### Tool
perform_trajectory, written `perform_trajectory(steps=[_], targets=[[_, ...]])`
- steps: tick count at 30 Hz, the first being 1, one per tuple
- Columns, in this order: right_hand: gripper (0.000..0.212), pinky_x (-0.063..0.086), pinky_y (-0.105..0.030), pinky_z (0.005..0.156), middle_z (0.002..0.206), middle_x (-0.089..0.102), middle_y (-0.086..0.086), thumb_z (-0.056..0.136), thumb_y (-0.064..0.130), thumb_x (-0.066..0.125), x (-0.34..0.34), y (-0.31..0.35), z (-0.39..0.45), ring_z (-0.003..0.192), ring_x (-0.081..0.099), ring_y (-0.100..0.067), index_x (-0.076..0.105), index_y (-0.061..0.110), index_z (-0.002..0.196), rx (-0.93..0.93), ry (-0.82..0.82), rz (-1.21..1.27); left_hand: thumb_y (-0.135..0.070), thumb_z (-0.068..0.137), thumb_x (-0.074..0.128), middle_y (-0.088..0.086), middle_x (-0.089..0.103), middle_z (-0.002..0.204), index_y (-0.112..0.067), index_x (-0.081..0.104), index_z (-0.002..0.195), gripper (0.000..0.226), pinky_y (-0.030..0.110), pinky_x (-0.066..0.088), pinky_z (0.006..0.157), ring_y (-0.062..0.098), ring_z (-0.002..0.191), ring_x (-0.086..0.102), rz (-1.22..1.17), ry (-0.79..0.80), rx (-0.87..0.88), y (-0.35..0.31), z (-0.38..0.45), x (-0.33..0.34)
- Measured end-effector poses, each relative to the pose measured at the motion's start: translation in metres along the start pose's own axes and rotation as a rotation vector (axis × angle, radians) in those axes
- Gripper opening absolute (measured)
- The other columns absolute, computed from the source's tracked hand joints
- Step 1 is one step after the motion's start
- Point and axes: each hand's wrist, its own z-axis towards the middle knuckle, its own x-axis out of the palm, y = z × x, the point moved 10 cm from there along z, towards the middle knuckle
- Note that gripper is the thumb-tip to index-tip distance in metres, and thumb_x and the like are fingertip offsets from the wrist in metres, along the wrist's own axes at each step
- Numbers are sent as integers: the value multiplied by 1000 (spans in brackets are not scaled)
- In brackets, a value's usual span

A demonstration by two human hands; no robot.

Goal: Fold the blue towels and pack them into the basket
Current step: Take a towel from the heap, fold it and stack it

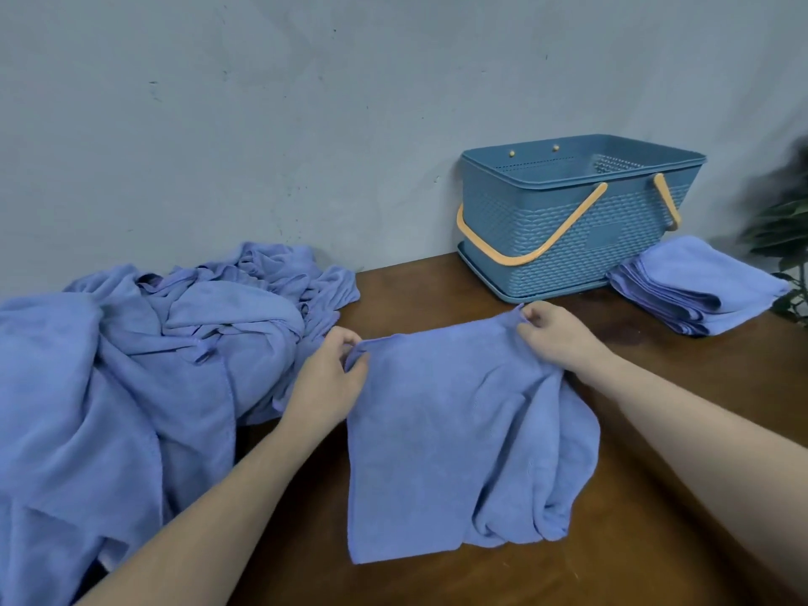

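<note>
Mid-worktop, one blue towel spread flat, far corners pinched: left hand fingers on left corner, right hand fingers on right corner. Unfolded towel heap along left edge. Basket at back edge against wall; folded stack just beside it, toward right edge.

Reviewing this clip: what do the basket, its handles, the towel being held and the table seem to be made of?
Basket: likely moulded plastic, matte blue, with an embossed weave pattern and perforated walls. Handles: smooth orange, probably plastic too. Towel: soft, fuzzy blue cloth, microfibre by its look, draping in limp folds. Table: dark brown wood or wood veneer with a faint sheen.
</note>
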Motion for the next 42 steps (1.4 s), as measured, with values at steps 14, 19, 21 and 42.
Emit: perform_trajectory(steps=[14, 19, 21, 42], targets=[[17, 28, -36, 61, 75, 43, -3, 95, 20, 54, -15, 2, 16, 71, 39, -17, 48, 13, 81, 8, -35, 36, -15, 98, 51, -15, 49, 55, -43, 51, 114, 32, 33, 37, 54, 10, 48, 43, -15, -160, 97, -1, -2, -14], [15, 38, -28, 65, 78, 61, 1, 97, 15, 57, -7, 6, 23, 73, 50, -12, 65, 8, 86, -62, 7, 133, -18, 100, 48, -12, 46, 54, -43, 54, 132, 41, 19, 34, 54, 7, 57, 52, 180, -171, 152, -13, -11, -18], [15, 37, -26, 63, 76, 64, 0, 97, 14, 57, -11, 15, 27, 66, 50, -7, 70, 15, 91, -112, -41, 150, -21, 102, 45, -14, 56, 69, -43, 54, 135, 40, 24, 43, 68, 6, 71, 59, 245, -149, 141, -10, -7, -18], [24, 37, -22, 62, 64, 47, 15, 92, 16, 68, -29, -8, -96, 59, 41, -3, 47, 20, 82, -221, -134, 317, -33, 95, 46, -14, 58, 98, -22, 61, 106, 21, 23, 43, 84, 6, 92, 55, 210, 218, 589, -121, -110, 61]])
